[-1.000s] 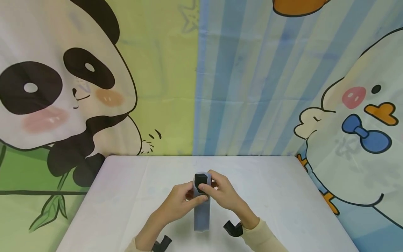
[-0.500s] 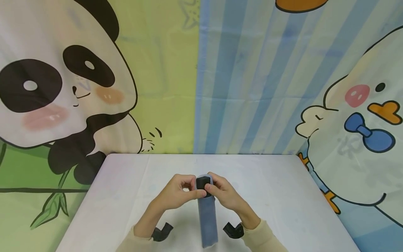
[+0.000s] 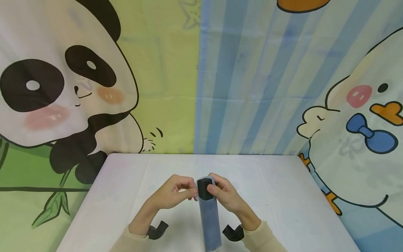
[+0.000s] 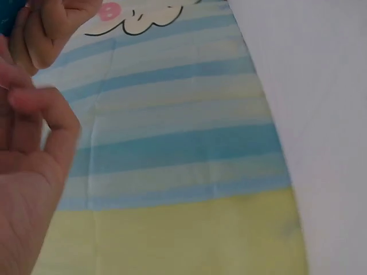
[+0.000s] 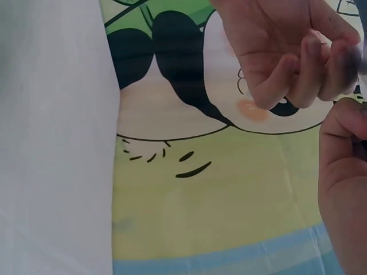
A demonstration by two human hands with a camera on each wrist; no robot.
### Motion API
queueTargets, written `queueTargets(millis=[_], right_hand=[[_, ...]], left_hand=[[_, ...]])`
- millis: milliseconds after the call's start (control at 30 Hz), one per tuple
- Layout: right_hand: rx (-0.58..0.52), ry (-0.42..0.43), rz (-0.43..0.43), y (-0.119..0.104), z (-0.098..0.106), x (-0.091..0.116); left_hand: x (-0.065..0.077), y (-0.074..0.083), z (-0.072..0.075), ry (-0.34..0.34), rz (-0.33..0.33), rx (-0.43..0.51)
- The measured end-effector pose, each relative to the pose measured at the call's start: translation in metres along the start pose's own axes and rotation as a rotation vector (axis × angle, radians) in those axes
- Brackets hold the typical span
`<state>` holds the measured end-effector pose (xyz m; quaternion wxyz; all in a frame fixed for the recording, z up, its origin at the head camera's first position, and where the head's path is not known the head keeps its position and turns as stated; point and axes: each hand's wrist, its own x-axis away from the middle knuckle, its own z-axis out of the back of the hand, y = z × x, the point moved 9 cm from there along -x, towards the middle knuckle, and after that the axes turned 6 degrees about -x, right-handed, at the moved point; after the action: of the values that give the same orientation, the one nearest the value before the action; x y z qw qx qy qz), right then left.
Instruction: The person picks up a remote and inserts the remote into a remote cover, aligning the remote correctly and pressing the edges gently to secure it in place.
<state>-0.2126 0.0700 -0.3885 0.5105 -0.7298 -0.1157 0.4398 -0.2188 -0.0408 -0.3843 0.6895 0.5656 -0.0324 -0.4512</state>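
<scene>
A long, flat blue-grey sleeve (image 3: 209,220) hangs upright over the table's front, with a smooth black block-like end (image 3: 204,189) showing in its mouth. What the black piece belongs to is hidden inside. My right hand (image 3: 226,196) grips the sleeve's top from the right, thumb lying on the black piece and fingers behind. At the mouth's left rim, my left hand (image 3: 174,192) pinches the sleeve's edge between thumb and fingers. The left wrist view has only a dark blue corner of the sleeve (image 4: 7,17). In the right wrist view the left fingertips (image 5: 344,63) are blurred.
A white table (image 3: 267,185) lies under both hands. Behind it hangs a printed cloth with a panda (image 3: 100,98) and a white bird (image 3: 340,168). Black curved mounts (image 3: 158,230) sit at both wrists.
My left thumb has drawn off the black piece to the sleeve's left rim, and the left hand has shifted slightly left. The sleeve's lower end has swung downward and right. My right hand keeps its grip.
</scene>
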Motion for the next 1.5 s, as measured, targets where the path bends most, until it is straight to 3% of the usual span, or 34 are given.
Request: queueTargets(millis=[167, 300, 400, 467, 533, 633, 767, 867, 1000, 1067, 1233, 1367, 1500], right_hand=[[0.114, -0.007, -0.024, -0.003, 0.000, 0.002], [0.182, -0.031, -0.056, -0.001, -0.001, 0.004], [0.206, -0.039, -0.067, 0.001, -0.002, 0.005], [0.238, -0.046, -0.057, 0.000, -0.003, 0.005], [0.294, -0.052, -0.038, 0.000, -0.005, 0.005], [0.435, -0.049, 0.002, -0.004, -0.007, 0.004], [0.597, 0.001, 0.042, -0.011, -0.009, 0.000], [0.622, 0.067, 0.053, -0.013, -0.005, -0.002], [0.568, 0.135, 0.079, -0.013, 0.001, -0.001], [0.537, 0.150, 0.077, -0.012, 0.003, 0.000], [0.473, 0.185, 0.004, 0.001, 0.012, -0.002], [0.424, 0.205, -0.052, 0.009, 0.019, -0.003], [0.386, 0.233, -0.066, 0.012, 0.027, -0.006]], left_hand=[[-0.001, 0.013, 0.011, 0.159, -0.054, -0.425], [0.004, 0.035, 0.015, 0.300, -0.207, -0.776], [0.007, 0.047, 0.008, 0.340, -0.323, -1.000], [0.007, 0.050, 0.003, 0.351, -0.364, -1.095], [0.008, 0.052, 0.001, 0.373, -0.377, -1.145], [0.010, 0.057, 0.000, 0.439, -0.412, -1.146], [0.014, 0.072, -0.002, 0.530, -0.548, -1.135], [0.016, 0.087, -0.008, 0.555, -0.688, -1.176], [0.017, 0.099, -0.018, 0.527, -0.788, -1.197], [0.015, 0.095, -0.020, 0.503, -0.759, -1.191], [0.009, 0.060, -0.010, 0.460, -0.551, -1.113], [0.013, 0.024, 0.004, 0.439, -0.334, -0.831], [0.015, -0.018, 0.006, 0.342, -0.005, -0.538]])
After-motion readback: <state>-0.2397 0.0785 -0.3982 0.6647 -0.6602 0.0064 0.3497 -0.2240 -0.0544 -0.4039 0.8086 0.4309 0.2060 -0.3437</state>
